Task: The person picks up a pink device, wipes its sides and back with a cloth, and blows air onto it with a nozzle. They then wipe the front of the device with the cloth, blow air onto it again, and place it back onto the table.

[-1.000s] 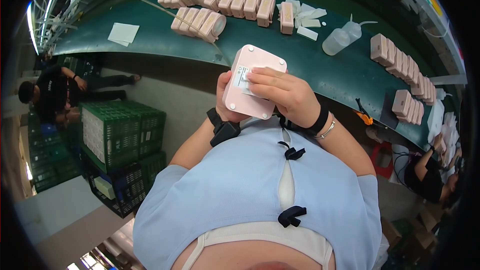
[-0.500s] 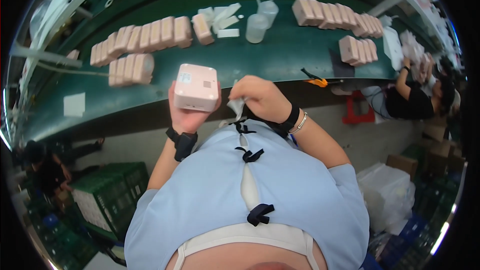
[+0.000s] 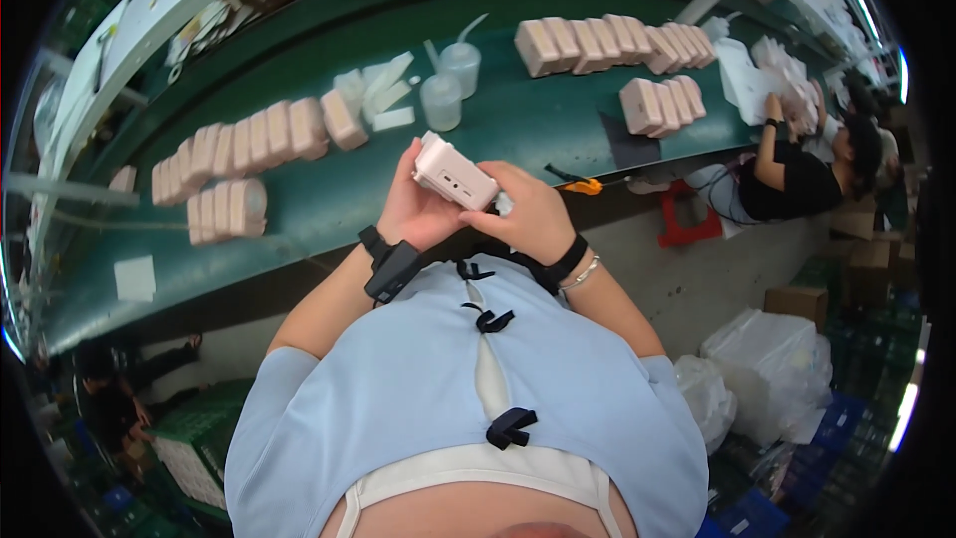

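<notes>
Pale-pink rounded plastic box (image 3: pixel 456 178): retilted, slotted side facing wearer; long axis slants down-right
Left hand (image 3: pixel 418 211), right hand (image 3: pixel 528 213): both now gripping it

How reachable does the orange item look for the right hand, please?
Probably yes, if the right hand lets go of the pink box: nothing visible stands between it and the orange item.

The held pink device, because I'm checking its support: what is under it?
Part of the left hand shows under the pink device. Its underside is turned away, so whatever touches it there cannot be seen.
</notes>
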A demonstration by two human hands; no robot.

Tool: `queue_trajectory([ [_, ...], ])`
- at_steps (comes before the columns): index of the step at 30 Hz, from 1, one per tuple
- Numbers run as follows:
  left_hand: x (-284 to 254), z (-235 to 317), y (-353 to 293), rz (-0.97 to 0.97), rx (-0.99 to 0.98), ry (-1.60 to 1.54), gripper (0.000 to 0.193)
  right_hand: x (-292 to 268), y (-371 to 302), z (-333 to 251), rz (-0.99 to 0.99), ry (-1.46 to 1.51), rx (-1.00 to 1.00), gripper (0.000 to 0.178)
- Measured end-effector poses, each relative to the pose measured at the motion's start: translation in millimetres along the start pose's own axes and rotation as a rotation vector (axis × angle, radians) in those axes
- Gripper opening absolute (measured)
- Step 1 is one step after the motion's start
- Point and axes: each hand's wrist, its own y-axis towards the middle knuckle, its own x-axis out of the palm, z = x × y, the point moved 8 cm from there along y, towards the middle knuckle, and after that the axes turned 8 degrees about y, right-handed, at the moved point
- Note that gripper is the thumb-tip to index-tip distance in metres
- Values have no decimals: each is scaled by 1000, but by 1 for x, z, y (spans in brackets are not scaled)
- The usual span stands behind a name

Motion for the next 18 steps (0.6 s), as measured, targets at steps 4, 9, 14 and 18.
queue_trajectory([
  [4, 42, -21, 15, -32, -205, 173, 59, -45, 10, 26, 72, 171, 97, 41],
  [9, 40, -11, 48, -61, -237, 383, 56, -99, 13, 113, 315, 394, 285, 40],
  [14, 13, 17, 62, 1, -83, 287, 41, -101, 9, 301, 586, 925, 731, 41],
  [18, -8, 41, 50, 65, 37, 205, 36, -91, -23, 477, 781, 1297, 1038, 43],
])
